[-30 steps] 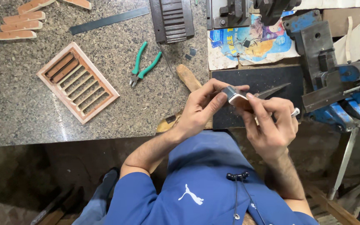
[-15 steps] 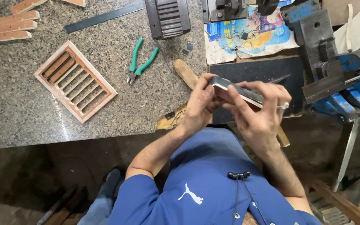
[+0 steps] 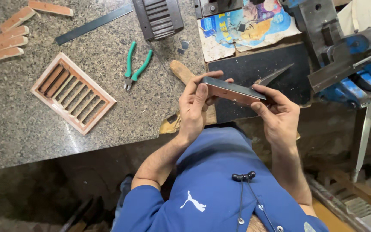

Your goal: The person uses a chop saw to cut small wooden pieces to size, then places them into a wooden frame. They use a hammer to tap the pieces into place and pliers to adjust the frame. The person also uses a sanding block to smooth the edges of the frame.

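Both my hands hold a flat rectangular block [image 3: 232, 91] with a dark top face and a reddish-brown side, level above the counter's edge. My left hand [image 3: 196, 109] pinches its left end between thumb and fingers. My right hand [image 3: 278, 116] grips its right end. A pointed metal blade [image 3: 275, 76] lies just behind my right hand on a black sheet [image 3: 254, 71].
A slatted wooden grille [image 3: 73, 93] lies on the granite counter [image 3: 31, 129]. Green-handled pliers [image 3: 136, 64] lie beside it. Several wooden strips [image 3: 9, 43] sit at the far left. A blue bench vise [image 3: 348, 56] stands at the right. A dark ruler [image 3: 93, 24] lies at the back.
My hands have drawn apart to the block's two ends, and the block has turned from nearly end-on to lying level across both hands.
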